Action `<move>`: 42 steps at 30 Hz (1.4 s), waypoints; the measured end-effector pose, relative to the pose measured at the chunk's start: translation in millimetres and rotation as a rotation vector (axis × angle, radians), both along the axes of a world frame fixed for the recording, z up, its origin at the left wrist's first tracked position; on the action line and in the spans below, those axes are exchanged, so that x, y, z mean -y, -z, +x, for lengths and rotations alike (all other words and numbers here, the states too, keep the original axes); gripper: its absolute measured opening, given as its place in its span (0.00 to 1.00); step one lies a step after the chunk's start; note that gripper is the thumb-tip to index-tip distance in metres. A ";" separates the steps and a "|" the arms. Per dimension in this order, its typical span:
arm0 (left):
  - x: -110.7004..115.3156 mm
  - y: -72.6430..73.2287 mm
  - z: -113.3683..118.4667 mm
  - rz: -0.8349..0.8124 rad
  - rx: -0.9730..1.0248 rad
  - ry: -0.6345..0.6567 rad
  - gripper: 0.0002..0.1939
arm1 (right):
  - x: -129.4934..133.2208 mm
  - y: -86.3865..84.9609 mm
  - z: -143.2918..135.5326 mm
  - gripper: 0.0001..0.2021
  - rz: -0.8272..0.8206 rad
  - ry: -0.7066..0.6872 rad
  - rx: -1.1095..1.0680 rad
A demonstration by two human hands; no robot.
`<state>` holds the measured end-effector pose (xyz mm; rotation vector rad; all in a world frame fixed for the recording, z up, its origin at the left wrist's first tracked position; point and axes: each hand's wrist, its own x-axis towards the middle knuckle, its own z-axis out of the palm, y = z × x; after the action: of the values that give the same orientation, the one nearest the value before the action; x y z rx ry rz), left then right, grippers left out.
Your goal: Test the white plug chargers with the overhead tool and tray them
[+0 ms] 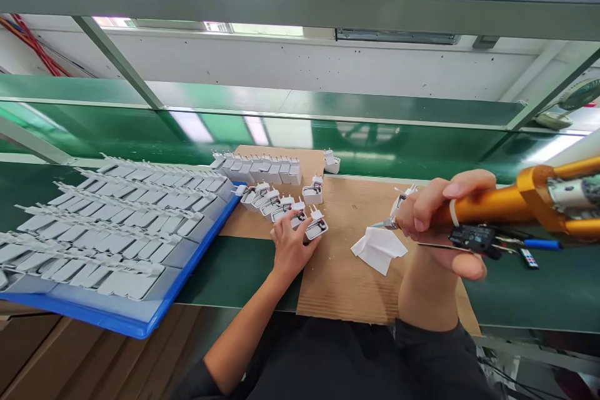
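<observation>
My left hand [290,244] has its fingers closed round one of the small white plug housings [316,226], near the end of a loose row; the housing is open, with small parts showing inside. In my right hand [443,219] is an orange dispensing tool [482,205] with a thin tip pointing left. The tip is above a white piece of paper [379,251] on the brown cardboard [347,281]. Another white housing [402,199] stands just behind the right hand, partly hidden by it.
A blue-edged tray [187,262] at the left holds several rows of white housings. More housings [262,169] line up at the back of the cardboard, and one [331,161] stands apart. A metal shelf frame [300,3] crosses above the green bench [234,275].
</observation>
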<state>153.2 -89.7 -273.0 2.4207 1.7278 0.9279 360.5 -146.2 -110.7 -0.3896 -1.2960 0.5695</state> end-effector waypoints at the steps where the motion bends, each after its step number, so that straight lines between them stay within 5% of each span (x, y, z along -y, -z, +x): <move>1: 0.3 0.8 -2.6 0.020 -0.024 -0.015 0.17 | -0.6 0.7 0.4 0.26 0.003 0.003 -0.017; 5: 1.8 -0.7 -6.2 0.057 -0.001 -0.005 0.25 | -2.1 3.7 6.1 0.26 0.004 -0.017 0.012; 8: -14.4 -21.0 1.2 0.045 0.066 0.067 0.32 | -3.6 4.8 11.7 0.27 -0.010 -0.025 0.060; 11: -63.1 -57.5 28.6 -0.108 0.077 0.098 0.35 | -6.9 5.2 14.3 0.29 0.012 -0.054 0.081; 15: -154.9 -93.3 89.7 -0.513 -0.106 0.019 0.47 | -10.0 5.9 14.0 0.29 0.022 -0.068 0.067; 18: -201.7 -96.3 126.0 -0.701 -0.137 -0.068 0.53 | -10.9 8.9 13.7 0.30 0.020 -0.067 0.055; 22: -218.7 -84.6 142.1 -0.713 -0.103 -0.093 0.48 | -15.1 15.7 14.7 0.32 0.058 -0.120 0.026; 29: -197.3 -92.1 133.6 -0.608 -0.121 0.088 0.43 | -18.9 13.5 17.4 0.31 0.076 -0.154 0.072; 34: -123.0 -100.9 103.7 -0.484 -0.145 0.393 0.43 | -17.3 8.4 18.2 0.28 0.081 -0.144 0.092; 38: -54.4 -83.9 73.0 -0.543 -0.231 0.639 0.46 | -15.0 7.4 17.5 0.29 0.055 -0.077 0.076; 42: -25.1 -58.7 55.1 -0.571 -0.198 0.696 0.52 | -10.8 5.1 16.2 0.27 -0.001 -0.021 0.098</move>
<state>208.3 -64.6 -214.3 2.4408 0.8589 0.0950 376.8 -135.4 -115.8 -0.4097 -1.3954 0.5748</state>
